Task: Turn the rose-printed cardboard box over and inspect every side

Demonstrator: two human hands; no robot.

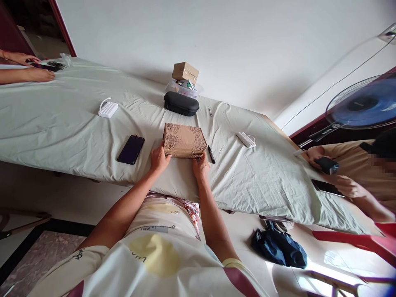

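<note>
Handling: cardboard box probably light and easily dented, so best held with even pressure from both sides, kept flat on the cloth and square to the near edge, clear of the pen at its right.
Far left: another person's two hands resting on the far-left corner of the surface, over some dark items too small to tell.
White case: left of centre, well apart from the box.
Phone: dark, face up, just left of the left hand.
Left hand: loosely curled, fingers closed on the box's near-left corner, thumb side up.
Box position: centre of the surface, near its near edge, flat, between the two hands; printed pattern on top.
Behind the box: black case, then a small carton sitting on a clear tub, by the wall.
Right hand: partly curled, fingertips gripping the box's near-right corner.
Pen: black, just beside the box's right end, apart from the right hand.
White gadget: further right, alone on the cloth.
Far right: a seated person holding a dark device; fan behind.
</note>
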